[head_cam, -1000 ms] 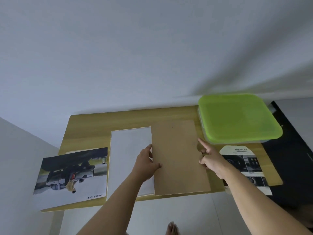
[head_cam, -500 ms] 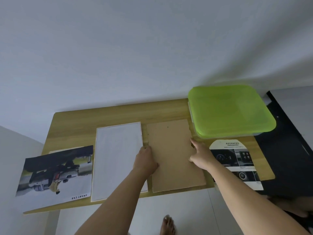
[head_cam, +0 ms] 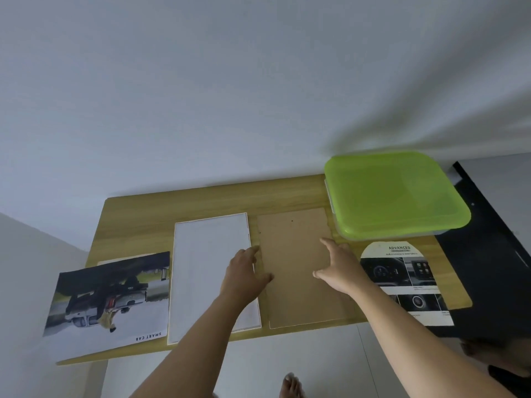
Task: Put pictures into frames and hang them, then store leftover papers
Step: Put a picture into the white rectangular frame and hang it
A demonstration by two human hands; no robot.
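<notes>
Two flat pieces lie side by side at the middle of the wooden worktop point(head_cam: 138, 225) — a brown backing board point(head_cam: 298, 271) and, just left of it, a white panel point(head_cam: 207, 271). The left hand point(head_cam: 244, 278) rests across their shared edge, fingers spread; the right hand point(head_cam: 337, 268) is open over the board's right side. A truck picture point(head_cam: 109, 303) overhangs the left edge, a car brochure point(head_cam: 408, 280) lies right. Behind it, a green-lidded container point(head_cam: 393, 193) is closed — contents unseen.
</notes>
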